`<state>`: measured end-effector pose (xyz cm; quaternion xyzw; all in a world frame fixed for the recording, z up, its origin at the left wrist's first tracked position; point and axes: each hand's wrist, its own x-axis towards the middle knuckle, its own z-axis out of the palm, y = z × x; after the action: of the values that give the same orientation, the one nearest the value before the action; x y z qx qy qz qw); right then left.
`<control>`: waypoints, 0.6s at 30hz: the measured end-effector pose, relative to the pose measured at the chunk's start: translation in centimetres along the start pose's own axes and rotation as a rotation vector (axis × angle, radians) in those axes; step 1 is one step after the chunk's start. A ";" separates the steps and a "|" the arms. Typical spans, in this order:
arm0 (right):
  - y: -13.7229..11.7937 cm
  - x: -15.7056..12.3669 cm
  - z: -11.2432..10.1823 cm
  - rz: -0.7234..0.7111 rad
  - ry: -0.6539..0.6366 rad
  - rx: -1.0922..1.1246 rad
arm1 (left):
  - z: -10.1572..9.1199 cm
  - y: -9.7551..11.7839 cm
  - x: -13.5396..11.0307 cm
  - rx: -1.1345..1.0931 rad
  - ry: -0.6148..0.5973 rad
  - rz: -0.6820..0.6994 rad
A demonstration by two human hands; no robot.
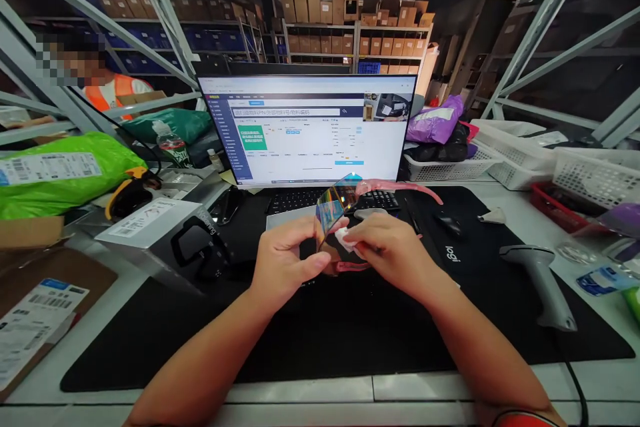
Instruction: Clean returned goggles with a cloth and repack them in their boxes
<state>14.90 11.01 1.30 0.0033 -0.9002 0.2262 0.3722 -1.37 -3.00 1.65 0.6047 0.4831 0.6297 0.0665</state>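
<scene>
A pair of sunglasses (337, 203) with a mirrored lens and pink temples is held above the black desk mat (345, 333). My left hand (287, 253) grips the lens at its left side between thumb and fingers. In my right hand (393, 247), the closed fingers pinch a small white wipe (344, 236) close against the inner side of the lens. One temple sticks out to the upper right; the other lies lower, partly hidden by my hands. Left of my left hand stands a silver-and-black box (170, 240) with a glasses picture on it.
Behind my hands are a monitor (310, 133) and a keyboard (385, 200). A barcode scanner (543, 283) and a mouse (449, 223) lie to the right, with white baskets (595, 177) beyond. Parcels, a green bag (65, 173) and yellow-framed goggles (127, 193) crowd the left. A person in an orange vest (123, 88) is at far left.
</scene>
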 end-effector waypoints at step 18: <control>-2.1 0.6 3.7 0.551 0.274 0.976 | 1.7 -1.8 0.2 0.314 -0.010 0.390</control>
<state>12.37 7.68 0.32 -0.0894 -0.6026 0.7025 0.3680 -0.89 -1.05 0.24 0.6925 0.4490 0.5448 -0.1484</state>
